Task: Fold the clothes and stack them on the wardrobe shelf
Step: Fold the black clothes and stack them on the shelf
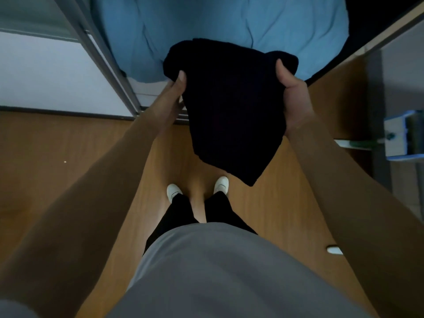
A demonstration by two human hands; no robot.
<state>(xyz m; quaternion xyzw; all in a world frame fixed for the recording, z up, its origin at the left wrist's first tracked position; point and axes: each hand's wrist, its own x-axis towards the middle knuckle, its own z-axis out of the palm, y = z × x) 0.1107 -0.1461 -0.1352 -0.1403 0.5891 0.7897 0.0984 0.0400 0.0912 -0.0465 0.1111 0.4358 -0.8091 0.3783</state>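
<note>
Closest to the lens was the person's grey top (206, 271), with black trousers (174, 216) and white shoes (174, 191) below it on the wooden floor (68, 168). Beyond them, the dark folded garment (229, 106) hung in the air between the two hands, above the floor and just in front of the near edge of the blue-covered bed (229, 19). The left hand (176, 90) gripped its left edge and the right hand (296, 99) its right edge. Each thumb lay on top, while the fingers were hidden under the cloth. The hands were set well apart, with the garment's width between them.

The cloth looked thick, soft and slightly fuzzy along its far edge, probably a knit. It was limp: the unsupported near corner sagged toward the shoes. It was likely light and not slippery, but the folded layers could slide open if gripped from one side only. Holding both side edges, with fingers spread beneath the layers, seemed the sound way to carry it. No wardrobe shelf could be made out.
</note>
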